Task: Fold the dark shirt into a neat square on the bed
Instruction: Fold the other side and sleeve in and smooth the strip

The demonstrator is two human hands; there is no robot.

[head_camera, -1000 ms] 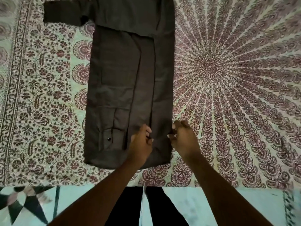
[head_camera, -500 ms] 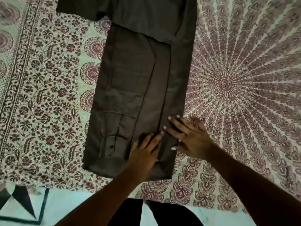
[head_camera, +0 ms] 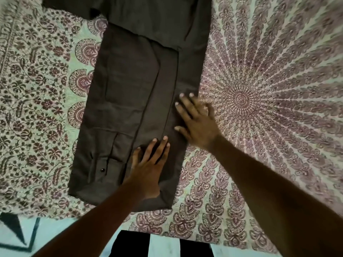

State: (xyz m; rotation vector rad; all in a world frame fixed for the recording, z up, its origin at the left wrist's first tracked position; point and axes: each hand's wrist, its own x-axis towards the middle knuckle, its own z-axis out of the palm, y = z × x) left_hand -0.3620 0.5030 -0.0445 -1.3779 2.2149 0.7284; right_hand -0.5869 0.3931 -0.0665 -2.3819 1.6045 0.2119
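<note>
- The left hand point(head_camera: 148, 164) lies flat on the near end of the dark shirt point(head_camera: 128, 86), fingers straight and close together, gripping nothing.
- The right hand point(head_camera: 197, 123), slightly blurred, rests with fingers spread on the shirt's right edge, just beyond the left hand.
- The shirt stretches away from both hands as a long narrow strip, with a cuff button point(head_camera: 102, 170) left of the left hand.
- It lies on the bed point(head_camera: 269, 101), on a patterned cover.

Dark brown-grey shirt point(head_camera: 130, 101), pale green bedspread point(head_camera: 259, 89) with maroon mandala and floral print
</note>
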